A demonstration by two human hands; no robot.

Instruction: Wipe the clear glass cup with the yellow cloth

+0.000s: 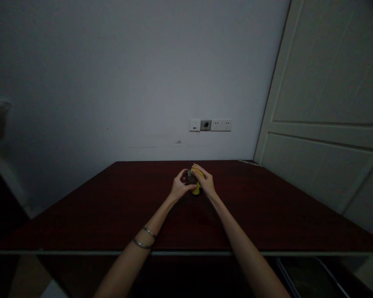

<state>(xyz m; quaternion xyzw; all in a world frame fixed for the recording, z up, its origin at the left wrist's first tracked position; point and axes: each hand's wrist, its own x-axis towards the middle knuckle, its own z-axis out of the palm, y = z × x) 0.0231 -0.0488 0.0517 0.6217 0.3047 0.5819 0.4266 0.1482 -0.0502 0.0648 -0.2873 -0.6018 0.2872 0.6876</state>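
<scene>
Both my arms reach out over a dark red-brown table (118, 211). My left hand (179, 187) is closed around a small dark, glassy object (190, 178) that I cannot name in the dim light. My right hand (206, 181) is wrapped over a yellow object (197, 191) right next to it, and the two hands touch. The yellow thing rests on or just above the tabletop. Two metal bangles (144, 238) sit on my left forearm.
A white wall rises behind the table, with a strip of sockets (210, 125) above its far edge. A pale panelled door (323, 124) stands at the right. The table's near edge (189, 252) crosses the lower view. A dark tray-like thing (311, 275) lies below it.
</scene>
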